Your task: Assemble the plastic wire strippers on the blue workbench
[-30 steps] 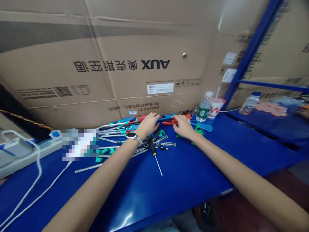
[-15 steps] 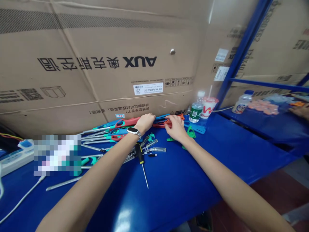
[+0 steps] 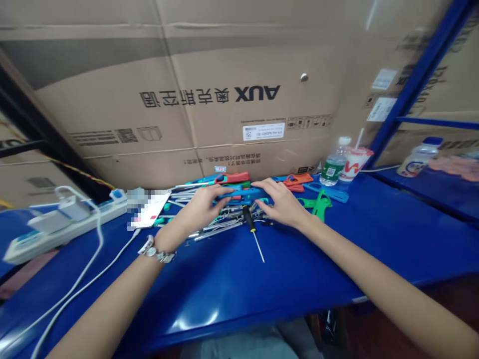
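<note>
Between my two hands is a blue plastic lighter handle (image 3: 243,193), held level just above a pile of parts. The fingers and thumb of my left hand (image 3: 204,207) close on its left end. My right hand (image 3: 286,202) pinches its right end. Under and behind them lie long lighters with metal tubes, one with a red handle (image 3: 237,177). A black and yellow screwdriver (image 3: 248,218) lies just in front of the pile, its shaft pointing toward me. Orange handle pieces (image 3: 299,179) and green handle pieces (image 3: 320,204) rest beyond my right hand.
A large cardboard sheet (image 3: 224,60) stands behind the blue table (image 3: 224,289). At the right are a water bottle (image 3: 335,162), a paper cup with straw (image 3: 355,163) and a blue-capped bottle (image 3: 419,158). A power strip (image 3: 67,227) with white cables lies at the left.
My hands have come back from the rear of the pile with the blue lighter handle between them. The view has swung left, bringing the power strip further in.
</note>
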{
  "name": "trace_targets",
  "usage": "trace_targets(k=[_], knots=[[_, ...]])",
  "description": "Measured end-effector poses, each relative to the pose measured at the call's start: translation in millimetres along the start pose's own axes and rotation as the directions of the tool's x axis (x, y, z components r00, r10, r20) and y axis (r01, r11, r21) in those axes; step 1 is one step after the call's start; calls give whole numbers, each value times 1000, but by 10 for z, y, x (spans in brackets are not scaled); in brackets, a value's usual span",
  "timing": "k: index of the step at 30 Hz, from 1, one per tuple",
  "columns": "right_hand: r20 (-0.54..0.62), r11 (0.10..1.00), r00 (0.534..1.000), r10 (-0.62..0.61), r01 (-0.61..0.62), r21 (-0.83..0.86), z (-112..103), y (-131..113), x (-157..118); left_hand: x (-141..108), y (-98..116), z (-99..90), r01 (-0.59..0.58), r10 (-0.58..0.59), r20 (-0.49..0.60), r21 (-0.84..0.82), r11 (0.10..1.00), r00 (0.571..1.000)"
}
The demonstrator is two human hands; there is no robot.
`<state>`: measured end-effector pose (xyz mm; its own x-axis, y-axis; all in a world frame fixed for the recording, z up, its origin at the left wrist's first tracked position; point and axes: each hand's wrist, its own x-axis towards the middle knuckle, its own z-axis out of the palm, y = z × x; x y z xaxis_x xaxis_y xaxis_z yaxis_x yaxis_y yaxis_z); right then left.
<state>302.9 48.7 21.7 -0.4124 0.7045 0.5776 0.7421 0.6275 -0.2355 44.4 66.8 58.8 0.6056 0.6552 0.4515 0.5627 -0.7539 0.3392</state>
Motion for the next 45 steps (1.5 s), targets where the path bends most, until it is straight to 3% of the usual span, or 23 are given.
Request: trace_targets(k=[3, 7, 10, 12, 17, 24, 34, 41, 45], knots=[[111, 991, 985, -132, 129, 31, 54, -292, -50, -483, 41, -132, 140, -140, 6, -113, 984, 990], [222, 969, 944, -244, 231, 83, 170, -614, -147, -1032, 92, -171, 261, -261, 26, -190, 946, 965], [293, 966, 921, -259, 244, 86, 242, -777, -201, -1306, 139, -146, 284, -281, 45, -163, 945, 959], [335, 969, 909, -248, 235, 79, 275, -839, -221, -1407, 160, -126, 240, -235, 54, -114, 964, 970], [368, 976, 904, -217, 198, 89, 329, -861, -237, -1431, 132, -66, 170, -172, 81, 28, 985, 982], [325, 977, 926, -192, 150, 149, 391, -791, -210, -1350, -18, 31, 130, -129, 34, -29, 991, 991], [206, 959, 973, -103, 42, 282, 442, -745, -117, -1350, -82, 42, 193, -196, -28, -91, 977, 980], [47, 969, 999, 3, -15, 248, 425, -627, -3, -1367, 29, 7, 181, -175, -99, 50, 982, 980], [74, 970, 994, 84, -99, 221, 492, -581, 186, -1270, -58, -35, 188, -177, -127, 82, 979, 976]])
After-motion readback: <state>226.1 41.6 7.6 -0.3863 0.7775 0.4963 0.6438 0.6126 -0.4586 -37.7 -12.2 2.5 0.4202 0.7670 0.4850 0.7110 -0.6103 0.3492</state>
